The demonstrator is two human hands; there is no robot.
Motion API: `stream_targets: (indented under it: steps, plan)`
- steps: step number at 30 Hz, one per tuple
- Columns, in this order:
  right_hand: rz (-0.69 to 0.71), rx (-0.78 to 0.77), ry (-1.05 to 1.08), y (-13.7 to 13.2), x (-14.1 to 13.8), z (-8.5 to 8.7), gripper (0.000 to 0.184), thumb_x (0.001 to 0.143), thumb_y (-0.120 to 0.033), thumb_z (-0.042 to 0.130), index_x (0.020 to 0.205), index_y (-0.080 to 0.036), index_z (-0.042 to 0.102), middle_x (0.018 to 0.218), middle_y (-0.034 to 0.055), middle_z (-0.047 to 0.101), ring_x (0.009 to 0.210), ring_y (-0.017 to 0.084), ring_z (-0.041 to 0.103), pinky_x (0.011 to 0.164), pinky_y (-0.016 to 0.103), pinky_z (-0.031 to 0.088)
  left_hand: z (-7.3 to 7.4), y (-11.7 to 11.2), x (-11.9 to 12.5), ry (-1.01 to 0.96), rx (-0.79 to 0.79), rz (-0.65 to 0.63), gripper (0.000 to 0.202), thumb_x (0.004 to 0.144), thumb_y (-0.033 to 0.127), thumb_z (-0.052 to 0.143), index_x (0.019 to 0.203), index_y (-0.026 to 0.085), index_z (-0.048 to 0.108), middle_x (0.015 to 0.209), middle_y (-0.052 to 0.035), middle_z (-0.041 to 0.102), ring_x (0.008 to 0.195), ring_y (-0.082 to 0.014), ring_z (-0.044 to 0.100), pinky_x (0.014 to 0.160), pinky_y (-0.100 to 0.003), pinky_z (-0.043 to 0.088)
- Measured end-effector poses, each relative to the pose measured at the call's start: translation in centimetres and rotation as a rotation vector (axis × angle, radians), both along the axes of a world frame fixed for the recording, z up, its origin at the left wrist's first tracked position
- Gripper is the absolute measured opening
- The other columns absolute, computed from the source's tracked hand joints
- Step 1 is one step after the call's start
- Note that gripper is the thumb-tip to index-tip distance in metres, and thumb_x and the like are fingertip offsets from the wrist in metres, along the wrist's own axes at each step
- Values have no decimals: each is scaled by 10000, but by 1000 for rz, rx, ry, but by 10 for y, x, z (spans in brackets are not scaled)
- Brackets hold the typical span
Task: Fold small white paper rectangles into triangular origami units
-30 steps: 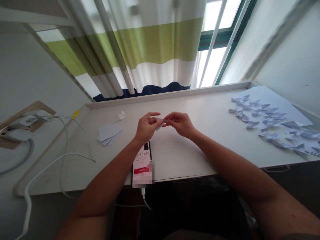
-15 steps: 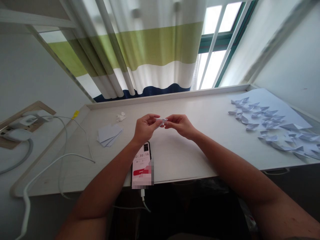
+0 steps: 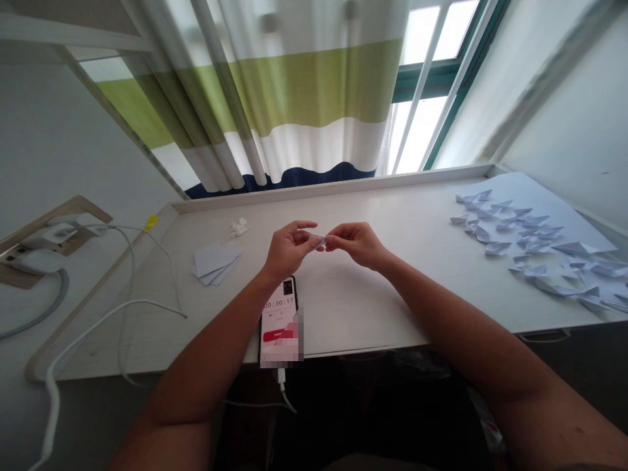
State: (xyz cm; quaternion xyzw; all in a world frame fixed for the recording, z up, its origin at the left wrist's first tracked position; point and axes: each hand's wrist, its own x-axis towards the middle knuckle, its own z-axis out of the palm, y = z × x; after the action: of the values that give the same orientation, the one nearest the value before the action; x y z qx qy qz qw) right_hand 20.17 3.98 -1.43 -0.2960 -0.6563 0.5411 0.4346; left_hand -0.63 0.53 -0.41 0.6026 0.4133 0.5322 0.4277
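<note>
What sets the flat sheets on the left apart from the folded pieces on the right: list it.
The flat sheets lie level, while the folded pieces have creases and raised points.
The flat sheets overlap in one small pile; the folded pieces are spread in a wide scatter.
The flat sheets are on the left hand's side, the folded pieces on the right hand's.
Both look like white paper.

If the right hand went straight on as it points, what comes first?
The right hand would first meet the small folded paper, then probably the left hand; depth is unclear.
</note>
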Motion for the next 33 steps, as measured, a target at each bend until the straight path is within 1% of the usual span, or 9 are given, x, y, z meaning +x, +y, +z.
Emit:
stream_targets:
  steps: [6, 13, 16, 19, 22, 24, 28, 30, 33]
  plan:
    - [-71, 105, -71, -1, -1, -1, 448, 826, -616, 862, 856, -176, 784, 811, 79, 819, 773, 210, 777, 743, 360, 625, 0, 3, -1, -57, -50, 24, 525, 729, 405, 981, 1123, 157, 738, 819, -63, 839, 745, -238, 820, 802, -391, 656]
    - [55, 94, -139, -2, 2, 2, 560, 849, -726, 801, 800, -169, 782, 766, 80, 809, 690, 179, 735, 658, 313, 577, -7, 6, -2, 14, 4, -30, 458, 776, 426, 952, 1077, 171, 718, 787, -38, 806, 720, -210, 800, 761, -358, 655]
    - [-22, 137, -110, 0, 3, 2, 598, 833, -763, 796, 764, -170, 765, 682, 68, 776, 606, 163, 685, 589, 297, 528, -8, 8, -1, -22, 62, -3, 438, 783, 429, 947, 1030, 188, 677, 890, -21, 792, 728, -180, 791, 733, -331, 655]
    - [-122, 144, -29, 3, 5, 2, 591, 818, -763, 814, 779, -177, 756, 669, 61, 766, 613, 178, 701, 613, 316, 558, -7, 7, -1, -3, 123, 20, 419, 779, 422, 954, 968, 195, 656, 913, -6, 766, 747, -176, 794, 711, -311, 644]
    - [-101, 108, 9, 4, 4, 1, 569, 816, -742, 831, 784, -181, 747, 692, 60, 770, 659, 192, 733, 679, 349, 621, -5, 6, -1, 25, 150, 59, 395, 808, 443, 937, 963, 195, 670, 858, -9, 762, 740, -180, 789, 711, -313, 636]
    - [-56, 100, 17, 3, 3, 0, 534, 828, -708, 843, 852, -180, 767, 763, 61, 788, 720, 199, 760, 726, 364, 652, -5, 5, -1, 21, 186, 79, 374, 827, 456, 924, 949, 195, 685, 856, -18, 767, 753, -179, 788, 735, -323, 641]
    - [-35, 151, 49, 2, 1, -2, 520, 863, -624, 853, 1202, -236, 780, 942, 36, 804, 794, 196, 785, 749, 376, 676, -6, 3, 0, 55, 220, 70, 347, 822, 464, 929, 910, 199, 722, 838, -18, 767, 742, -183, 785, 735, -329, 639]
    - [-28, 173, 35, 1, 0, -4, 494, 890, -611, 830, 1226, -253, 777, 965, 32, 804, 806, 195, 787, 744, 377, 681, -6, 2, 0, 89, 198, 53, 344, 823, 475, 926, 942, 202, 753, 831, -23, 776, 728, -188, 785, 711, -326, 634]
    - [-39, 172, 21, 0, 0, -5, 461, 885, -614, 833, 1139, -233, 786, 925, 34, 801, 801, 205, 794, 713, 376, 683, -7, 1, 0, 119, 163, 35, 338, 846, 493, 902, 997, 211, 793, 820, -32, 784, 695, -187, 777, 614, -287, 590]
